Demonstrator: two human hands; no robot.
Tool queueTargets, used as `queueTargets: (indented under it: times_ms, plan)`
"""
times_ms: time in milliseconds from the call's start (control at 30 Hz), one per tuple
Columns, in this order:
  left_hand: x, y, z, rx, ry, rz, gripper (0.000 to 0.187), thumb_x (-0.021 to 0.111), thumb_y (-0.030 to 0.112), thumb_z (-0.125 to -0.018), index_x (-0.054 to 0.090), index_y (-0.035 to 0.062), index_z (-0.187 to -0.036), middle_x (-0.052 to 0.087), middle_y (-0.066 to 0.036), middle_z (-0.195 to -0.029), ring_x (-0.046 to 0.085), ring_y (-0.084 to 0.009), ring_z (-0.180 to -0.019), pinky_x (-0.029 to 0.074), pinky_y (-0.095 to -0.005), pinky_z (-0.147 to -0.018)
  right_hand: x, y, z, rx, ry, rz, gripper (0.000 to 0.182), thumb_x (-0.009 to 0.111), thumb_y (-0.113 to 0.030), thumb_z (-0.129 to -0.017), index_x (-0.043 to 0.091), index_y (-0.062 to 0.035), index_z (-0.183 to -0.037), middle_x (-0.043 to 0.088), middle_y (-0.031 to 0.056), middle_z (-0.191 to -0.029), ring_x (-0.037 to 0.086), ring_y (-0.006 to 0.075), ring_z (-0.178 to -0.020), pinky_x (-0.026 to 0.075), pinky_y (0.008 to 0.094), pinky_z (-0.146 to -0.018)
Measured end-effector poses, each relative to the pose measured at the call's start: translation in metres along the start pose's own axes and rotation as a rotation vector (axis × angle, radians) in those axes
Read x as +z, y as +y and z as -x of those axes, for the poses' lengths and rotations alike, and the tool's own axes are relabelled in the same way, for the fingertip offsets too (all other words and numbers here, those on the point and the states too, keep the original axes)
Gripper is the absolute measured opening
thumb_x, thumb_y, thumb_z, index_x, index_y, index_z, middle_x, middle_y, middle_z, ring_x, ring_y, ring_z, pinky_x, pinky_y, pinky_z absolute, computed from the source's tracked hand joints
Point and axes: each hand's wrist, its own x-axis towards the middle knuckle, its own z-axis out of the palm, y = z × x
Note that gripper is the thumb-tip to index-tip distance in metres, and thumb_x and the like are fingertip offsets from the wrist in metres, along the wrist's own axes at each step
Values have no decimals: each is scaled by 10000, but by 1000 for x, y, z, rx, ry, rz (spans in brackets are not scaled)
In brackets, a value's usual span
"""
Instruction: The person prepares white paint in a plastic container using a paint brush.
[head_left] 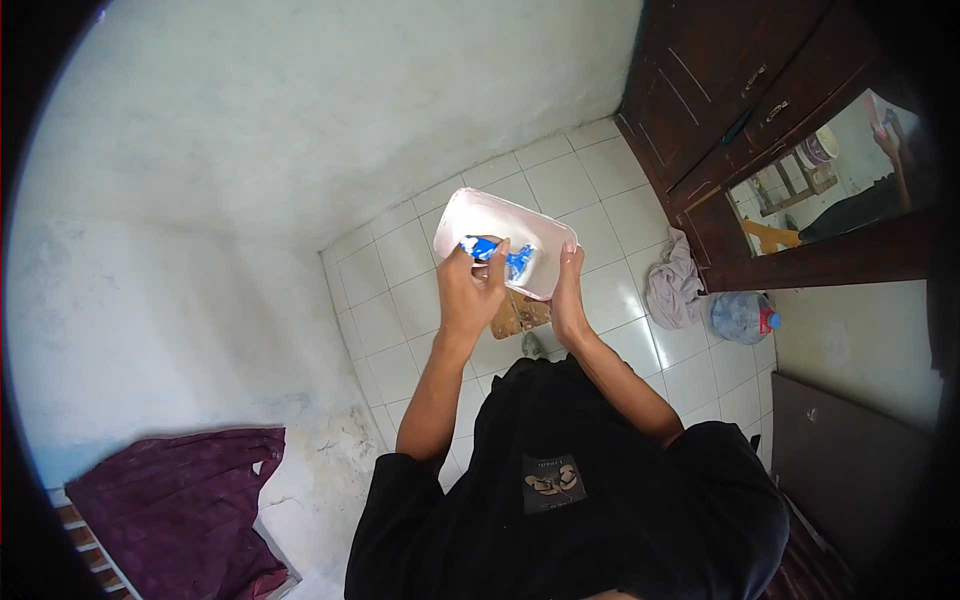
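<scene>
My left hand (472, 295) is closed around the handle of a blue paintbrush (519, 262) smeared with white. The brush's wide end points down into a pale pink plastic tub (462, 208) with rounded corners. White paint (541, 262) seems to lie in the tub's lower part, beside the brush. My right hand (568, 295) grips the tub's right side, its thumb along the rim and its other fingers mostly hidden. The tub is held tilted above the floor, in front of my black shirt.
Beneath the tub stands a paint-spotted wooden piece (518, 318) on white floor tiles (405, 297). A crumpled cloth (676, 282) and a large water bottle (740, 318) lie by the dark mirrored cabinet (690, 90). Patchy walls (330, 110) rise ahead and left; maroon fabric (180, 500) hangs lower left.
</scene>
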Motion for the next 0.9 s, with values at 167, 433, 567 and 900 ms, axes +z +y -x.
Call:
queueTargets:
  times_ms: [167,433,567,900]
  plan:
    - [-10,2,-8,-5,91,-35,76,640,30,-835,630,-44,-849,651,-141,-771,649,-204,-612,517,-290,-553,6,-17,8,41,-21,82,616,265,-607,-958,283,-91,-1294,410,136,-1228,495,225,-1099,533,328,-690]
    - [-25,-4,-19,110,190,-179,57,640,19,-831,643,-25,-867,633,-110,-766,647,-197,-639,515,-274,-553,-3,-15,1,29,-37,127,636,265,-625,-948,278,-88,-1289,406,135,-1211,501,223,-1070,525,341,-668]
    - [-34,-17,-24,149,280,-203,85,651,51,-845,661,-12,-902,626,-85,-754,614,-152,-635,466,-248,-543,-6,-9,-2,26,-23,135,651,266,-644,-940,273,-90,-1282,379,138,-1217,463,244,-1113,510,383,-733]
    - [-23,-40,-11,-291,306,56,257,630,225,-920,616,-24,-983,596,-18,-791,537,-67,-732,413,-229,-594,-28,0,-7,65,32,187,619,286,-576,-971,294,-57,-1308,382,161,-1290,341,262,-1269,325,394,-1033]
